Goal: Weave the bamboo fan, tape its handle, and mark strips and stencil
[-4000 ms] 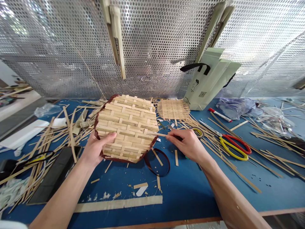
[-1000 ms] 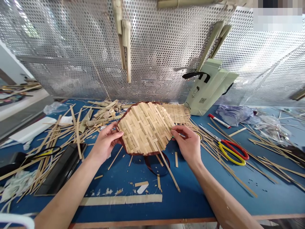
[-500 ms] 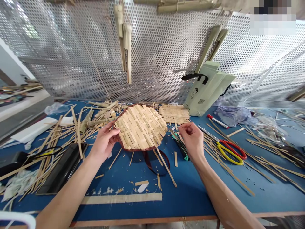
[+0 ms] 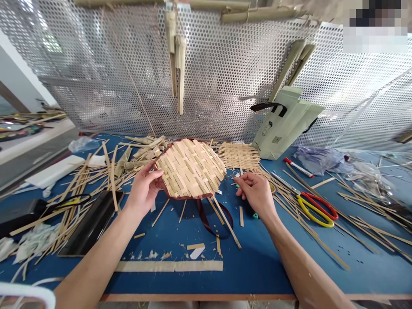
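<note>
Above the blue workbench (image 4: 257,274), our left hand (image 4: 143,190) grips the woven bamboo disc (image 4: 189,169) while our right hand (image 4: 257,193), apart, perhaps pinches a sliver (image 4: 236,176), the weaving step calling for tucking it in next.

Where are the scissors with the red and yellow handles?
In the head view, the scissors lie on the blue table to the right of the person's right hand, among loose bamboo strips and below the pale green bag.

Woven bamboo disc (image 4: 189,168) now rotated, its strips running diagonally.
</note>
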`<state>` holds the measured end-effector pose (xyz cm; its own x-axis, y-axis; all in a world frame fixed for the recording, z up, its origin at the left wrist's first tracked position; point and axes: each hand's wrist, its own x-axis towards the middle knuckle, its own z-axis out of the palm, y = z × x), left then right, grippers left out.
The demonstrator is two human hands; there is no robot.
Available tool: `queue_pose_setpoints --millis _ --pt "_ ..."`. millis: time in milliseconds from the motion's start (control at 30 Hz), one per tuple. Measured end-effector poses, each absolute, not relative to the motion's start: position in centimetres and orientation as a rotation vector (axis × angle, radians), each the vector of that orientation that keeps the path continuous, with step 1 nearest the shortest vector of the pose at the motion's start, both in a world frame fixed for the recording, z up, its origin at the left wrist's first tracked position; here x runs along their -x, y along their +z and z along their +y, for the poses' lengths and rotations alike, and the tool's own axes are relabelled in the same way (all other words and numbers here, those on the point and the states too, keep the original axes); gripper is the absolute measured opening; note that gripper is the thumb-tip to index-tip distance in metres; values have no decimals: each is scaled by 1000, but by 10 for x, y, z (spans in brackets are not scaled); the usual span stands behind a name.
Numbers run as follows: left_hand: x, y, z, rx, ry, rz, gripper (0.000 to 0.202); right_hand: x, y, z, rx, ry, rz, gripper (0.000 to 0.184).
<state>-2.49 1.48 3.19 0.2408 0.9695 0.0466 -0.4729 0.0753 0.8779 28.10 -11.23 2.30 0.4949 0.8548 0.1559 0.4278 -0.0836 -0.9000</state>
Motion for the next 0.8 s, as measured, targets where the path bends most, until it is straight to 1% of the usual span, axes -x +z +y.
queue_pose_setpoints --millis 100,233,400,633,800 --pt "25 32 15 -928 1226 669 38 -283 20 -112 1695 460 -1145 44" --pt "25 32 16 -919 1228 658 36 -286 17 -111 1596 438 -1166 34" --pt "26 30 18 -909 1234 640 31 -287 16 -112 1520 476 -1156 26" --pt "26 26 21 -914 1248 630 36 -285 19 -113 1431 494 -1170 19" --pt "26 27 19 -922 1232 635 40 -283 20 -111 1464 491 -1185 16"
